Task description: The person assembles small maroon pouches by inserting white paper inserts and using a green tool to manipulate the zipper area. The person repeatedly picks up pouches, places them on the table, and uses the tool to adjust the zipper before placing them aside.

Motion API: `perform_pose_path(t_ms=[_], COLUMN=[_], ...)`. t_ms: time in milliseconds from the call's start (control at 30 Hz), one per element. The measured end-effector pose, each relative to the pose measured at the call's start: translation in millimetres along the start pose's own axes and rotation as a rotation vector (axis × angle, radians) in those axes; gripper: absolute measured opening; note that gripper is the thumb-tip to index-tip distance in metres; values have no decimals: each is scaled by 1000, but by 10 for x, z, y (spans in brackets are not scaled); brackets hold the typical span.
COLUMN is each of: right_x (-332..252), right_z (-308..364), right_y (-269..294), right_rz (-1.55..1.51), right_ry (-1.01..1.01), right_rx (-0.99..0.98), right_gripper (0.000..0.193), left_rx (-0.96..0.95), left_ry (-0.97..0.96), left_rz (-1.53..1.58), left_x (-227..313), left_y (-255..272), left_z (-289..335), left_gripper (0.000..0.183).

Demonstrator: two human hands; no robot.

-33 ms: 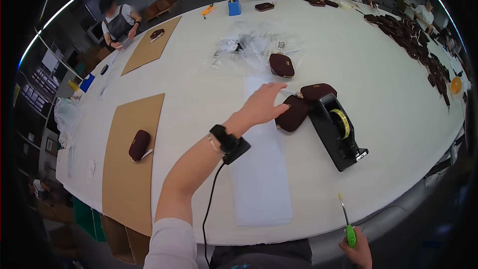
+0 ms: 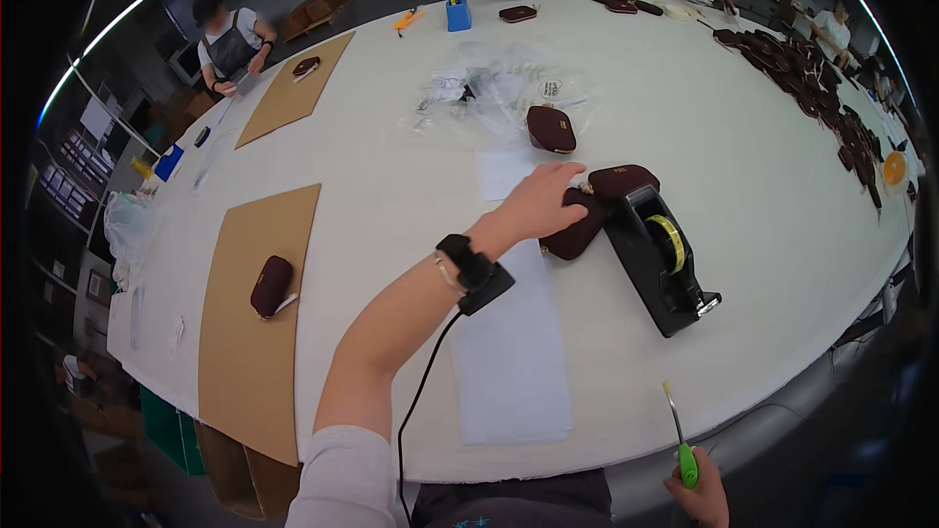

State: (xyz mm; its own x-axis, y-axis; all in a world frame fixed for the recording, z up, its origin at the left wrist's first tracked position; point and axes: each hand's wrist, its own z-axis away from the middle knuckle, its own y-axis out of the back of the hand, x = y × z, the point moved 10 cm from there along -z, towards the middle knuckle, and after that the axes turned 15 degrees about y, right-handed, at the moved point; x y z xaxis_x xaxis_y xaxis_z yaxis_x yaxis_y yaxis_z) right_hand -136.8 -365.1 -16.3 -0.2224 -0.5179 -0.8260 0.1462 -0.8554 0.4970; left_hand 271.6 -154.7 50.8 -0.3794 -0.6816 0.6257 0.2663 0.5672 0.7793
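My left hand, fingers apart, reaches over a dark maroon zip pouch beside the tape dispenser. Its thumb overlaps the pouch; whether it touches I cannot tell. A second maroon pouch lies against that one, behind the black tape dispenser with its yellow roll. Farther back, another maroon pouch rests at the edge of crumpled clear plastic bags. Near the front edge, my right hand is closed round a green-handled tool with a thin metal shaft and a yellowish tip.
White sheets lie under my left arm. On the left, a cardboard sheet bears a maroon pouch. A large pile of maroon pouches covers the far right. Co-workers sit round the table. A black cable hangs from my left wrist.
My left hand has shifted to the right, and its thumb now reaches farther over the pouch beside the dispenser. My right hand holds the green-handled tool in nearly the same place.
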Motion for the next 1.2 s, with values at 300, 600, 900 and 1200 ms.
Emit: perform_pose_path(t_ms=[300,600,900,1200], right_x=[79,181,179,-395], right_z=[210,79,306,696], right_y=[101,120,237,193], right_rz=[-15,71,-15,46], right_ry=[-88,-68,-120,70], right_rx=[52,26,224,-44], right_gripper=[26,56,36,39], left_rx=[-240,-90,-353,-837], left_ry=[306,232,462,350], left_rz=[-311,-17,869,653], left_x=[-212,-198,-334,1076], left_y=[-771,-758,67,-1025], left_z=[-860,-1059,-266,1882], left_gripper=[88,75,24,40])
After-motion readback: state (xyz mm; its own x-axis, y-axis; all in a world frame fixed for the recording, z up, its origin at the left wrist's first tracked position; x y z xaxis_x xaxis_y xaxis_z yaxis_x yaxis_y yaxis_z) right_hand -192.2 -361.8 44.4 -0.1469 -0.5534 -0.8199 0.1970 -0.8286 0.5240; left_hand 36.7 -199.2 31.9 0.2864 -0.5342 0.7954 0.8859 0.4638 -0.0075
